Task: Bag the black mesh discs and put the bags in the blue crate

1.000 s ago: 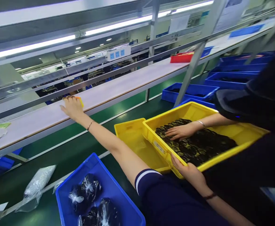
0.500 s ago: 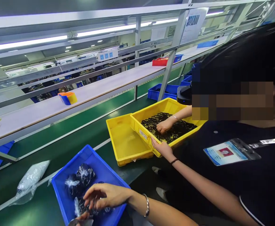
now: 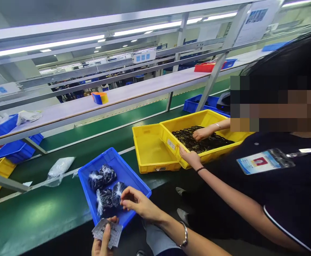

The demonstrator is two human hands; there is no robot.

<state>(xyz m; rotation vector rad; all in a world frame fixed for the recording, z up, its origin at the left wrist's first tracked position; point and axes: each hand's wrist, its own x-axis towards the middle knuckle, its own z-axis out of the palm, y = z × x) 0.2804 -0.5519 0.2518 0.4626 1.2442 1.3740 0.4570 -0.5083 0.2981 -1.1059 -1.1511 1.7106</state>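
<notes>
My left hand (image 3: 104, 241), at the bottom of the view, is closed around a stack of small printed paper slips (image 3: 115, 234), with the thumb on top. My right hand (image 3: 141, 204), wearing a silver bangle, hangs over the right side of a blue bin (image 3: 136, 181). Its fingers are curved and apart from the thumb, right beside a knotted clear bag of black parts (image 3: 117, 195); whether they touch the bag I cannot tell. Several such bags, tied with whitish knots, lie in the bin. The slips cover part of the bin's near corner.
A co-worker at the right reaches into a yellow bin (image 3: 168, 137) of black ring-like parts, one hand on its rim. Another yellow bin (image 3: 147, 151) stands beside it. A clear plastic bag (image 3: 61, 167) lies on the green bench (image 3: 43, 209). Metal rails and a shelf run behind.
The view has shifted left, and the blue bin shows more fully. My left hand has come up into view with the slips. My right hand has drawn back rightward from over the bags.
</notes>
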